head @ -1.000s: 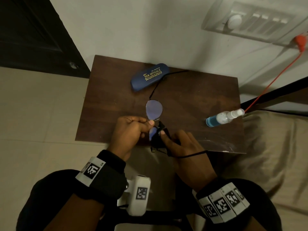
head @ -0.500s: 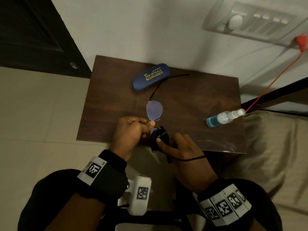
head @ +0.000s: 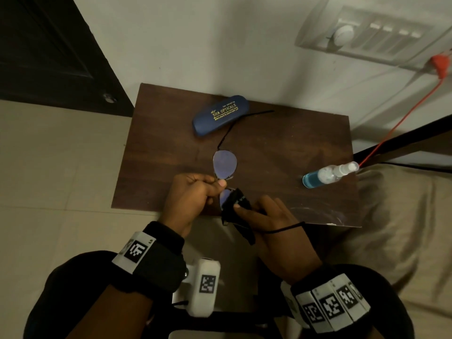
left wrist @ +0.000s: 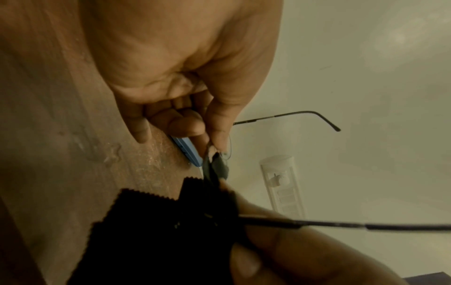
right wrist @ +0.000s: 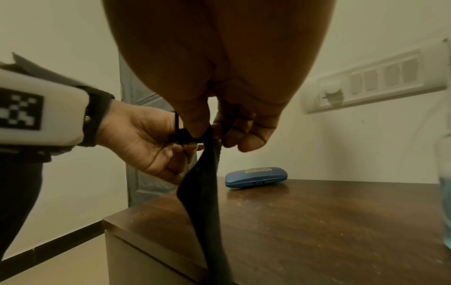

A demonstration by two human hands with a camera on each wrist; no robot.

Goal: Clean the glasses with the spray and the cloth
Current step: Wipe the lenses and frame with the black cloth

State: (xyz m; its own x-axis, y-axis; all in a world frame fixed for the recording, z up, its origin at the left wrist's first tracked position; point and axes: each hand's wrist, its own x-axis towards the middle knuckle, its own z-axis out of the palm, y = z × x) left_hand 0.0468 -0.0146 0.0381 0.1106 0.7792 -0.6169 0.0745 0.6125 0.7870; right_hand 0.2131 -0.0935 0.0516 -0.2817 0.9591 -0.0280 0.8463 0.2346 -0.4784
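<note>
The thin-framed glasses (head: 225,165) hang above the dark wooden table (head: 281,148), temples unfolded. My left hand (head: 193,194) pinches the frame at the bridge between thumb and forefinger. My right hand (head: 271,221) pinches the black cloth (head: 236,206) over the nearer lens, which the cloth partly hides. In the left wrist view the black cloth (left wrist: 158,231) folds round the lens edge, and one temple (left wrist: 341,225) runs off to the right. In the right wrist view the cloth (right wrist: 207,183) hangs down from my fingertips. The spray bottle (head: 327,176) with blue liquid lies on its side at the table's right.
A blue glasses case (head: 220,115) lies at the back of the table near the wall. A switch panel (head: 364,35) and a red cable (head: 403,113) are on the wall at the right. A beige cushion (head: 391,216) adjoins the table's right edge.
My right hand has slid the cloth a little across the nearer lens. The left hand and the glasses have stayed almost still.
</note>
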